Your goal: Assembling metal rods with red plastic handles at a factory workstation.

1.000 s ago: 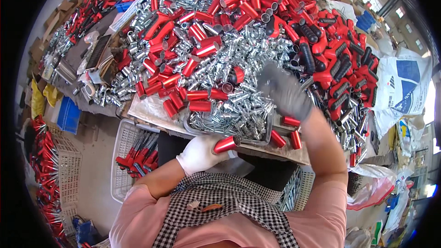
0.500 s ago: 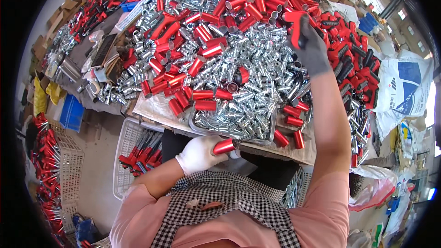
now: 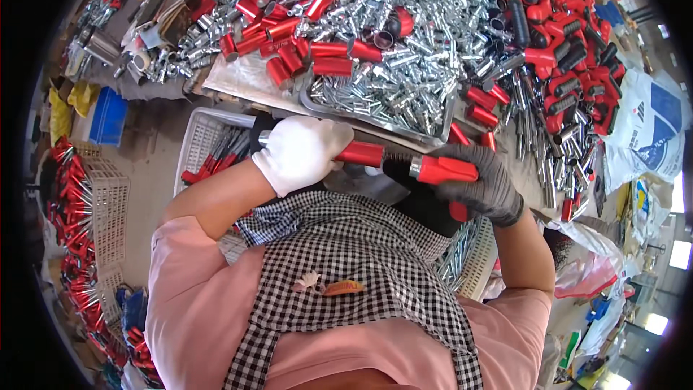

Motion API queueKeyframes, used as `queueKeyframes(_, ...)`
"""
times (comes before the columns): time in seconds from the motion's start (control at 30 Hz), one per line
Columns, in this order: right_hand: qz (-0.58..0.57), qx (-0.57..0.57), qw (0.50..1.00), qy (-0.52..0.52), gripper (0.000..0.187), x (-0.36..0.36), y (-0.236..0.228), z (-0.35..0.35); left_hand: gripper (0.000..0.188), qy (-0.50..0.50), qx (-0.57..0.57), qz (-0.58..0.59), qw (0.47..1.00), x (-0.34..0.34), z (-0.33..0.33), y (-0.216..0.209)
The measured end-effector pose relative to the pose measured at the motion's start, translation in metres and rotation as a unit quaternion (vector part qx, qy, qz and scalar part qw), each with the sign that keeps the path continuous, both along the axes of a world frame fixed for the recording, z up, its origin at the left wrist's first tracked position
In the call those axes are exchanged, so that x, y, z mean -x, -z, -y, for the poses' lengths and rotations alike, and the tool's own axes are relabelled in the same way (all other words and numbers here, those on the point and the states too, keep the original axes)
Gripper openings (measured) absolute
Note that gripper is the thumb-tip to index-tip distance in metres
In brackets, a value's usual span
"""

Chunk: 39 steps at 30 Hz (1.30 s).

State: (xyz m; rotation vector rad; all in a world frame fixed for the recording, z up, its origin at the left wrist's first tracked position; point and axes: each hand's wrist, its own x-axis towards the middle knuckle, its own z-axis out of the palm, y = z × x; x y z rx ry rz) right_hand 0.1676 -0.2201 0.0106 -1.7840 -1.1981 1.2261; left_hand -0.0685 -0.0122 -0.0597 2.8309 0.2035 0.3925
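Observation:
My left hand (image 3: 304, 153), in a white glove, is closed around a red metal tube (image 3: 363, 153). A dark coil-like piece sticks out of the tube's right end, and a silver end shows left of the glove. In a dark grey glove, my right hand (image 3: 485, 182) grips a red handle (image 3: 446, 170) with a silver collar facing the tube. The two pieces are nearly in line, a short gap apart, above my lap at the table's front edge. Part of the handle is hidden by my fingers.
A metal tray (image 3: 375, 121) heaped with small silver fittings sits ahead, with loose red tubes (image 3: 332, 66) around it. Red-and-black handles (image 3: 570, 94) pile up at the right. White baskets (image 3: 107, 209) with red parts stand at the left.
My right hand has come back from the far pile with the red handle, down to the table's front edge. My left hand has turned the red tube toward it. The view has tilted lower.

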Motion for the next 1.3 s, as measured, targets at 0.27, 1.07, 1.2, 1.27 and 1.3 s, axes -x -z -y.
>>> queueKeyframes(0.27,0.001,-0.073,0.994,-0.082,0.057,0.008,0.019,0.007,0.021,0.02,0.051,-0.072,0.996,0.009,0.019,-0.002)
queueKeyframes(1.07,0.424,-0.454,0.695,-0.362,0.038,0.031,0.036,0.01,0.032,0.133,0.466,-0.44,0.756,-0.006,0.034,-0.021)
queueKeyframes(1.2,0.412,-0.432,0.716,-0.362,0.043,0.033,0.043,0.014,0.028,0.16,0.303,-0.36,0.868,-0.002,0.041,-0.017)
queueKeyframes(1.27,0.38,-0.423,0.773,-0.28,0.049,0.04,0.053,0.02,0.027,0.152,0.257,-0.337,0.893,0.0,0.042,-0.018)
queueKeyframes(1.3,0.38,-0.424,0.773,-0.28,0.049,0.042,0.056,0.022,0.025,0.14,0.252,-0.337,0.897,0.001,0.043,-0.019)
